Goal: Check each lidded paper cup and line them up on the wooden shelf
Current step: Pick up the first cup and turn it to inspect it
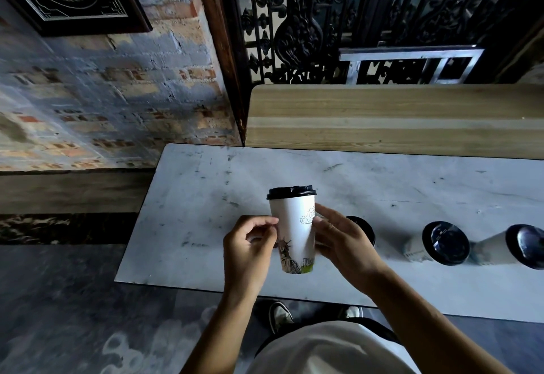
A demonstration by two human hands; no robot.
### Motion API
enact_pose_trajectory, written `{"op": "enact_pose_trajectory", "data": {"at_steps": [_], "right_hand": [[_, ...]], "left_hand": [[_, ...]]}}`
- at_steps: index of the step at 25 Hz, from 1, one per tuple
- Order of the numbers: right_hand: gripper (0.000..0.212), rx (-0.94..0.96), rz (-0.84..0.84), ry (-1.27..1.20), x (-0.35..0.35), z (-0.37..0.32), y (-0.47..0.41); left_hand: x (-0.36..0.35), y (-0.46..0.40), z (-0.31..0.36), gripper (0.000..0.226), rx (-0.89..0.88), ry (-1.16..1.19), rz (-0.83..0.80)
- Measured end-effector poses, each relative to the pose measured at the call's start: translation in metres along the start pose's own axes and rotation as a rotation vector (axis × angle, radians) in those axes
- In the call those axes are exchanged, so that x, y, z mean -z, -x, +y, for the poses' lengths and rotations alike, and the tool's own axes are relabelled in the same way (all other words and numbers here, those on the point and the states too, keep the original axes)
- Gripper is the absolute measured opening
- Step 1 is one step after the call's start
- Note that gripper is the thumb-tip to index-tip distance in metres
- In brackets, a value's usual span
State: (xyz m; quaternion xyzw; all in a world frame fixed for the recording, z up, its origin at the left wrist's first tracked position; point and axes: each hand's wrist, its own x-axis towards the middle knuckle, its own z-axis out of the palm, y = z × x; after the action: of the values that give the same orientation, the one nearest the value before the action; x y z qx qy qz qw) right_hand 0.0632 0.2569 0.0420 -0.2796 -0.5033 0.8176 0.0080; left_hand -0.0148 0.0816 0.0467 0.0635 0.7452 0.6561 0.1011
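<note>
Both bare forearms reach forward and converge in front of the torso. The left hand (250, 244) is curled, thumb and fingertips pinched together at its inner side. The right hand (341, 241) is more open, fingers extended leftward, thumb raised. Both wrists are roughly level.

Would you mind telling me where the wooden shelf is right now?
In the head view, the wooden shelf runs along the far edge of the white table, below the black ornate grille, with no cups on it.
</note>
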Motion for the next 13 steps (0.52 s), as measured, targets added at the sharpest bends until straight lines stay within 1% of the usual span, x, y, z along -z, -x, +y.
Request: {"op": "enact_pose_trajectory", "data": {"at_steps": [3,4,6,9,11,13], "right_hand": [[0.043,0.019,-0.049,0.03,-0.002,-0.0049,0.0045],[0.042,0.023,-0.053,0.032,-0.0023,-0.0051,0.0045],[0.041,0.027,-0.045,0.028,-0.0013,-0.0041,0.0031],[0.047,0.018,-0.03,-0.004,-0.0009,-0.0023,0.0015],[0.042,0.011,-0.012,-0.045,-0.0004,-0.0004,0.0014],[0.031,0.005,0.007,-0.082,0.0012,0.0007,0.0019]], "left_hand": [[-0.0026,0.0013,-0.0014,0.033,0.047,0.038,0.008],[-0.0034,0.0015,-0.0017,0.03,0.066,0.059,0.01],[-0.0045,0.0021,-0.0018,0.017,0.098,0.09,0.012],[-0.0051,0.0039,-0.0018,0.011,0.109,0.108,0.008],[-0.0051,0.0048,-0.0024,0.014,0.109,0.102,-0.009],[-0.0044,0.0055,-0.0013,0.025,0.104,0.089,-0.038]]}}
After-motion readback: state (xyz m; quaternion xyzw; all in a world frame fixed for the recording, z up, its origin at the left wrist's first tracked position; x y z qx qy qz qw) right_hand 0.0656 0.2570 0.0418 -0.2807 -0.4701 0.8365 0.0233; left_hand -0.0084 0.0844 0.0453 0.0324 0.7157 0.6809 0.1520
